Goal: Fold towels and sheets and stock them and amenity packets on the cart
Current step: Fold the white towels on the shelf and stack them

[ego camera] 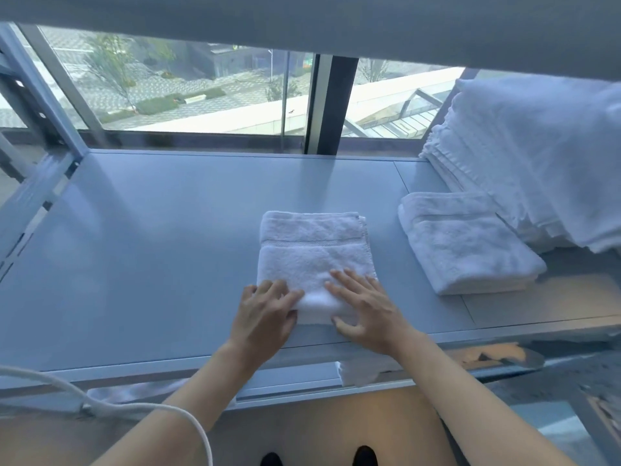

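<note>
Roughly mid-task, I'd say. Using the folded towel (pixel 316 253) under my hands as the landmark: it lies flat on the cart shelf (pixel 151 230), near the front edge, already folded into a neat rectangle. Right of it, well apart, sits a second folded towel (pixel 467 243), and behind that one a tall stack of white linens (pixel 524 156) leans at the shelf's right end. So some folding and stocking looks done. No amenity packets visible anywhere; I'd judge those are left, along with whatever linen remains unfolded. A bit of white cloth (pixel 356 371) shows on the level below the landmark towel, too little to identify.

My left hand (pixel 265 314) rests on the towel's near-left corner, fingers spread and fairly straight, pressing, not gripping. My right hand (pixel 363 311) lies on the near-right part, fingers extended flat on top, thumb down by the near edge; whether the thumb tucks under the fold I cannot tell. Both hands touch the towel's near end; its far end is uncovered.
</note>
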